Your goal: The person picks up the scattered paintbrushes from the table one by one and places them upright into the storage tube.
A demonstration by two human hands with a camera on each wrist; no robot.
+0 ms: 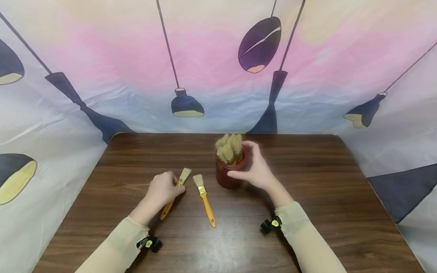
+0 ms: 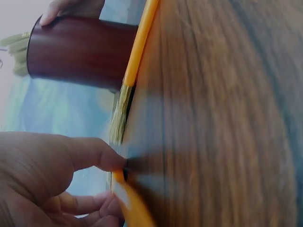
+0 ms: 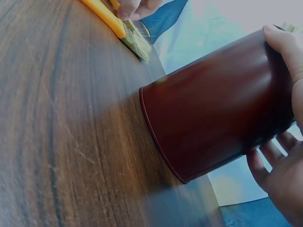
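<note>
A dark red cylindrical holder (image 1: 225, 179) stands upright on the table with several bristle brushes (image 1: 229, 148) in it, bristles up. My right hand (image 1: 258, 170) grips its right side near the rim, thumb in front and fingers round the back. To the left, my left hand (image 1: 161, 192) pinches a paintbrush (image 1: 167, 210) with a yellow-orange handle, thumb against fingers, as the left wrist view shows. Its pale bristles point away from me. Between hand and holder lies a second paintbrush (image 1: 206, 204), flat on the wood, bristles toward the back.
The brown wooden table (image 1: 307, 170) has its back edge close behind the holder. A printed cloth (image 1: 218, 57) with lamp drawings hangs behind and at the sides. Each wrist bears a small black camera (image 1: 269, 225).
</note>
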